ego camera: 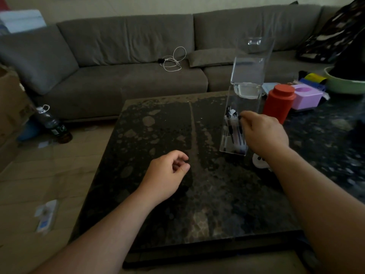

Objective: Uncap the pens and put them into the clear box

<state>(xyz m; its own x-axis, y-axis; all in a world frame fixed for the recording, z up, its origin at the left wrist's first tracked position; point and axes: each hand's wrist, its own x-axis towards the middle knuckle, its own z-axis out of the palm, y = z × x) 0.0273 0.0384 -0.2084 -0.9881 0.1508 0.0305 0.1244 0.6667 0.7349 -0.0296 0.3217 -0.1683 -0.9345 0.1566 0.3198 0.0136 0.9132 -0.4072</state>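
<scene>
Pinching something small and dark, perhaps a pen end, right hand (pixel 264 133) over the clear box (pixel 240 123), grip curled at its open mouth for dropping in. Pens (pixel 236 133) already lying inside, lid tipped up behind. Left hand (pixel 167 175) idle, loosely curled, grasping nothing, above the tabletop (pixel 158 135). Red canister (pixel 279 102) just beside the box.

Desk (pixel 177 194): black, mottled with tan speckles. Clear box (pixel 243 107): transparent, colourless. Pens (pixel 236 133): black and white. Canister (pixel 278 102): red. Tissue box (pixel 308 96): pink. Bowl (pixel 343 86): pale green. Sofa (pixel 128 56): grey-brown. Cable (pixel 173 60): white.
</scene>
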